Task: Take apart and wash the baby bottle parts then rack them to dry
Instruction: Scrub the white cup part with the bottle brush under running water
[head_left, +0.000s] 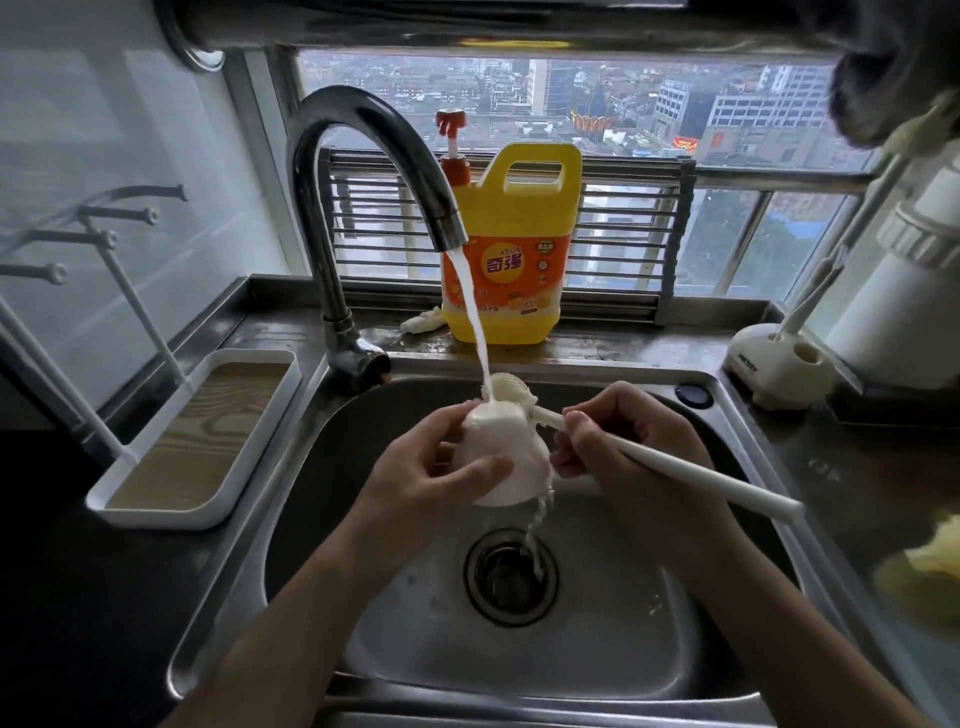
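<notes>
The fingers (480, 464) of the left hand (415, 467) curl round a white bottle cap (501, 441) at frame centre, with the thumb across its smooth, tapered wall. The right hand (618, 457) pinches the long white brush (701, 475) close to its pale, shaggy head, which sits at the cap's upper end under the stream from the curved chrome faucet (363, 130). The cap looks like hard, glossy plastic. It hangs wet over the steel sink (597, 649), just above the open drain (511, 574). Wet plastic in a light hold could slip and drop towards that drain. Water striking the cap could also spray onto the worktop (831, 467). At the left edge waits the rack (197, 441), a white tray with a wood-grain floor and thin pegs.
</notes>
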